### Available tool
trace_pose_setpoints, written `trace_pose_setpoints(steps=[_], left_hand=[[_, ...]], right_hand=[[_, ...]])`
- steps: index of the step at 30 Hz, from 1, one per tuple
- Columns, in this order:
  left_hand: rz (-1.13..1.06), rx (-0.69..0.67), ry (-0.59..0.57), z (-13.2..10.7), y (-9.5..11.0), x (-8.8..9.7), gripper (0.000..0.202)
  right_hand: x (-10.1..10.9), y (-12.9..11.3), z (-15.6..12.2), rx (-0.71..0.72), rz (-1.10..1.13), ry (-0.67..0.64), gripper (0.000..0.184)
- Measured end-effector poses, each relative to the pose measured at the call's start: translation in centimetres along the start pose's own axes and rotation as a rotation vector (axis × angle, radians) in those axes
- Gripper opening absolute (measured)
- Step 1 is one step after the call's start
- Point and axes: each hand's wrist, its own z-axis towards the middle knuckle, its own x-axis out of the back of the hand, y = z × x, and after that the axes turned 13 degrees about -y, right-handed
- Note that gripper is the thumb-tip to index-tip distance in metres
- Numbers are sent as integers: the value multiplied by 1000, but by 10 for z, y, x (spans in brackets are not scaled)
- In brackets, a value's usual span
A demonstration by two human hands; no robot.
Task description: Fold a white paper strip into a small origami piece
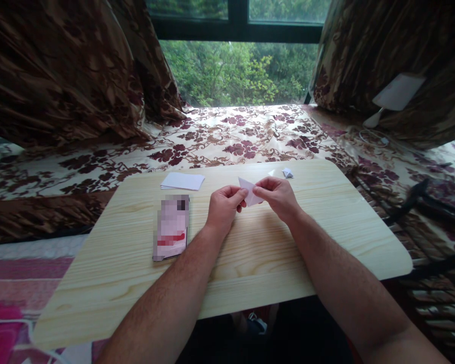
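Between my two hands, just above the wooden table (250, 273), is a small folded piece of white paper (251, 191) with a pointed upper corner. My left hand (227, 202) pinches its left side between thumb and fingers. On the opposite side my right hand (276, 196) grips it the same way, thumb on top. Beyond the right hand sits a small folded paper shape (287, 173), with a tiny white paper triangle (272, 173) beside it. To the left of my hands lies a stack of white paper sheets (182, 181).
A phone (171, 227), its surface pixelated, lies on the table left of my left forearm. Behind the table spreads a floral-covered ledge (235, 134) below a window. A white lamp (398, 92) stands at the right by the curtain, and a dark chair (436, 227) is beside the table.
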Motion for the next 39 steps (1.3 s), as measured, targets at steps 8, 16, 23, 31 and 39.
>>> trace_pose_setpoints(steps=[8,16,23,31,39], left_hand=[[8,-3,-8,1,-2,1,27],[1,-6,0,1,-3,1,27],[-7,0,21,0,0,-1,26],[-2,8,35,0,1,-2,26],[28,6,55,0,0,-2,28]], right_hand=[[0,0,0,15,11,-7,25],[0,-1,0,5,-11,-3,29],[1,3,1,23,-8,-19,28],[1,3,1,41,-68,-10,28],[-1,4,0,58,-161,6,24]])
